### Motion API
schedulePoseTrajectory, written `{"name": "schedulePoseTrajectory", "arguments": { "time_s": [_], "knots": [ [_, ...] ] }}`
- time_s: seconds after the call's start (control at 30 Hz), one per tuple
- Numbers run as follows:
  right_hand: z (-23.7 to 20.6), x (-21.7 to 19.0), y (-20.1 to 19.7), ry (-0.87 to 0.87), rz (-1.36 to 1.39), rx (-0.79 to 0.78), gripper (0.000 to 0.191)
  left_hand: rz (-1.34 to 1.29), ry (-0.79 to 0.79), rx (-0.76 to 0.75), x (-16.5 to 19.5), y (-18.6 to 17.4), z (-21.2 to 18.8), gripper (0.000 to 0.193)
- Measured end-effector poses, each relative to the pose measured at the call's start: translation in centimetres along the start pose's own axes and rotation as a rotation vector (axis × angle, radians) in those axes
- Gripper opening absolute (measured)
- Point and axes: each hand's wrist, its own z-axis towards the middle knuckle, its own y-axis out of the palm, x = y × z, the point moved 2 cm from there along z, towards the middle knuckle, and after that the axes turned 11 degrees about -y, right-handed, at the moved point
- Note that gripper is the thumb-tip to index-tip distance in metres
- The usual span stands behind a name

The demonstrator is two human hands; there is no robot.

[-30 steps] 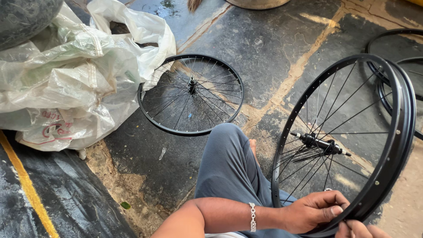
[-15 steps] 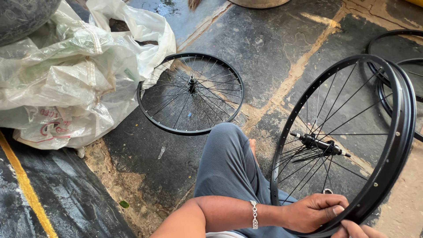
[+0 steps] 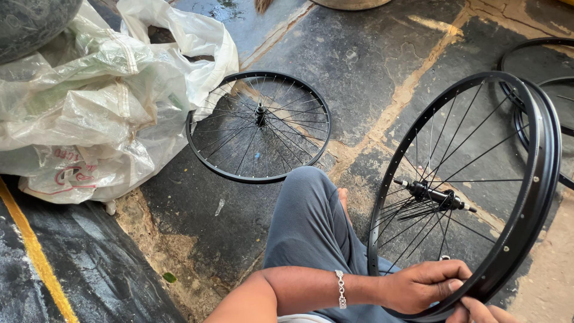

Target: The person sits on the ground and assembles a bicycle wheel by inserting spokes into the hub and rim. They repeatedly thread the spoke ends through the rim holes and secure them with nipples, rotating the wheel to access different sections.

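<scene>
Two hands at bottom edge. Left hand [image 3: 421, 286], silver bracelet [image 3: 341, 289] at wrist, fingers curled closed round lower rim of upright black spoked wheel [image 3: 520, 197]. Right hand [image 3: 478, 311] mostly cut off, touching same rim; grip cannot tell. Wheel stands beside bent knee in grey trousers [image 3: 308, 221]. Beyond: second wheel [image 3: 258, 126] flat on stone floor, touching crumpled plastic sacks [image 3: 95, 101]. More rims [image 3: 532, 51] far right.

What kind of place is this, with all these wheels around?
Probably a bicycle wheel workshop with a stone floor: the left hand holds a black spoked wheel rim, a finished black wheel lies flat, beside clear plastic sacks.
</scene>
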Motion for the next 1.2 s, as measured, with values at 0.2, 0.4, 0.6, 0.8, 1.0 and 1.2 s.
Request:
{"name": "schedulePoseTrajectory", "arguments": {
  "time_s": [0.2,0.4,0.6,0.8,1.0,1.2],
  "knots": [
    [0.3,4.2,-0.4,-0.06,0.116,-0.179,0.021,0.201,0.021,0.066,1.4,0.1,0.1,0.031],
    [1.0,3.7,-0.7,-0.065,0.038,-0.206,0.019,0.18,0.034,0.103,0.4,0.3,0.3,0.033],
    [1.3,0.4,-1.4,0.034,-0.082,-0.179,0.023,-0.272,-0.062,-0.111,-1.2,-0.8,0.1,0.02],
    [3.0,3.6,-1.4,-0.197,0.23,-0.366,0.023,0.002,-0.049,-0.089,-0.1,-1.7,-0.3,0.021],
    [6.5,-3.4,-2.5,-0.243,-0.239,-0.131,0.024,0.247,-0.045,0.006,2.6,-1.3,0.2,0.018],
    [17.3,-16.2,-9.2,-0.297,-0.357,-0.343,0.016,0.406,0.001,0.067,3.7,-1.4,-0.2,0.016]
  ]
}}
